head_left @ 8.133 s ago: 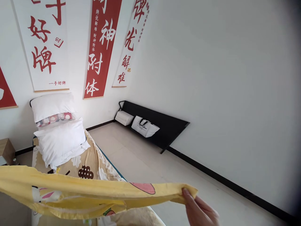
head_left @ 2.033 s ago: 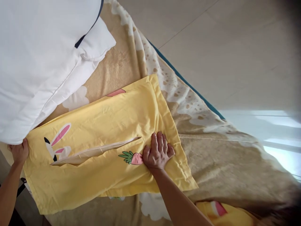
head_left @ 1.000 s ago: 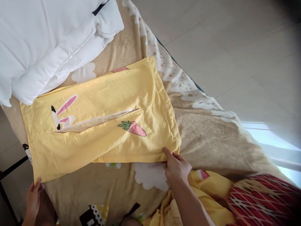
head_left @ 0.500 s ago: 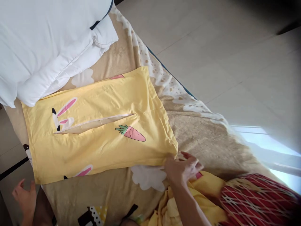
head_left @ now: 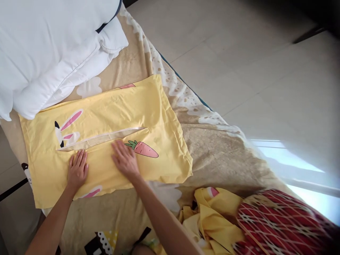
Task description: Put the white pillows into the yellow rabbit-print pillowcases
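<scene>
A yellow pillowcase (head_left: 148,113) with a rabbit and a carrot print lies spread flat on the tan blanket (head_left: 225,156) of the bed. Its opening slit runs across the middle. My left hand (head_left: 77,170) lies flat on it, fingers stretched out, just below the slit. My right hand (head_left: 124,159) presses flat beside the carrot print, fingers extended. Neither hand holds anything.
White pillows (head_left: 47,46) are stacked at the top left, touching the pillowcase's upper edge. A crumpled yellow cloth (head_left: 209,219) and a red and white netted item (head_left: 278,226) lie at the lower right. The tiled floor (head_left: 239,53) runs along the bed's right side.
Both hands left the pillowcase's lower corners and moved up onto its middle, where they now lie flat. The pillowcase shifted slightly left.
</scene>
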`<state>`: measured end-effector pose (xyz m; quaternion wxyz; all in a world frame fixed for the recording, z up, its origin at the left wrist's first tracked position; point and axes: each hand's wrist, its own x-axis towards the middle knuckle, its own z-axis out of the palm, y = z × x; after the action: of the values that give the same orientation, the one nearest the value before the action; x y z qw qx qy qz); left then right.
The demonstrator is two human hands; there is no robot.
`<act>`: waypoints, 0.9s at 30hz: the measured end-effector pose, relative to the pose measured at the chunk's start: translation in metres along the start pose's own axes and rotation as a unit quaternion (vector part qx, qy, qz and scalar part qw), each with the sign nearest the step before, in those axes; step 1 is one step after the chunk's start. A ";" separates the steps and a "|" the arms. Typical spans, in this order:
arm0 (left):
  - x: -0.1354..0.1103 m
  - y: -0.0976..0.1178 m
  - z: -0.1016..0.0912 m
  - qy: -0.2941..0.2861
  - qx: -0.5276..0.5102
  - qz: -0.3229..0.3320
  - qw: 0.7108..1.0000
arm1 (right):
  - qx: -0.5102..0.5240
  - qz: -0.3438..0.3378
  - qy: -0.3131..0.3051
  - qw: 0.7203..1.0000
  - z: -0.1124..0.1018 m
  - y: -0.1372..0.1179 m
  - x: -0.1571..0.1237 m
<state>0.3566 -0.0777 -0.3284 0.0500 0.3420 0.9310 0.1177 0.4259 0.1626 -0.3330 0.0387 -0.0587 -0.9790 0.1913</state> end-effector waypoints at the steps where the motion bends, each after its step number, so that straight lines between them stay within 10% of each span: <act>1: -0.006 -0.005 -0.003 -0.006 0.005 0.006 1.000 | -0.012 0.021 0.017 1.000 -0.005 0.022 -0.015; 8: -0.011 -0.007 -0.008 0.006 0.008 0.003 1.000 | -0.141 0.181 0.144 0.963 -0.008 0.103 -0.099; 14: 0.030 0.024 -0.022 0.020 0.004 -0.069 0.997 | -0.141 0.197 0.165 0.956 0.000 0.104 -0.103; 20: 0.092 0.062 -0.024 -0.090 -0.068 0.016 0.993 | -0.150 0.198 0.169 0.954 -0.001 0.104 -0.103; 27: 0.099 0.058 -0.018 -0.113 -0.148 -0.081 0.979 | -0.153 0.196 0.173 0.953 -0.004 0.103 -0.100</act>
<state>0.3141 0.0259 -0.2978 0.2142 0.2653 0.9162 0.2107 0.5356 0.2460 -0.3734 0.1601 -0.2869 -0.9440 0.0301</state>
